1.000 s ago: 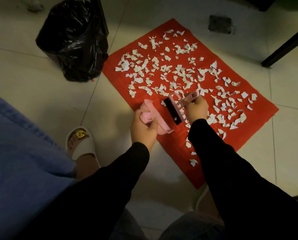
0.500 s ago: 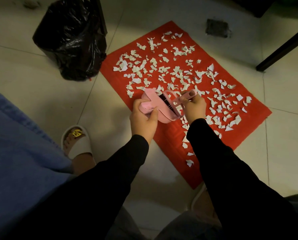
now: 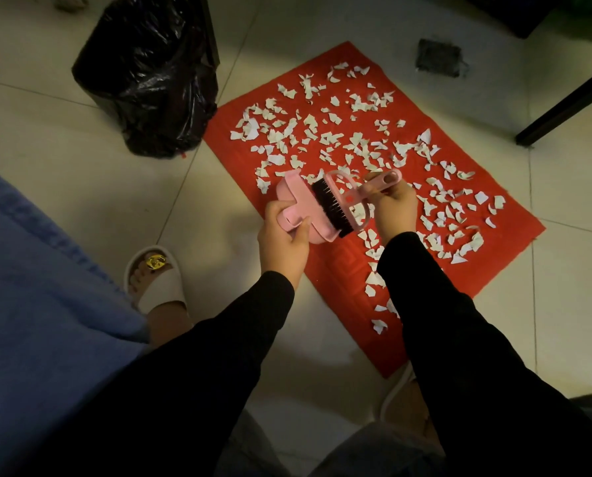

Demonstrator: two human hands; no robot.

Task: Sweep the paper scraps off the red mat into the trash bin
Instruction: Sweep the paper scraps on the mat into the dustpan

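A red mat (image 3: 339,270) lies on the tiled floor, strewn with several white paper scraps (image 3: 322,132). My left hand (image 3: 282,241) grips the handle of a small pink dustpan (image 3: 289,197), held above the mat's near left edge. My right hand (image 3: 392,204) grips the pink handle of a hand brush (image 3: 332,206) whose black bristles lie against the dustpan. A trash bin (image 3: 150,74) lined with a black plastic bag stands on the floor just left of the mat's far corner.
A blue fabric surface (image 3: 39,304) fills the left foreground. My foot in a white slipper (image 3: 153,277) rests on the tiles beside it. A dark furniture leg (image 3: 563,105) crosses at the right, and a dark floor drain cover (image 3: 439,58) sits beyond the mat.
Both hands have lifted the dustpan and brush slightly and tilted them; the brush's bristles now lie along the dustpan's edge. The scraps on the mat have not visibly moved.
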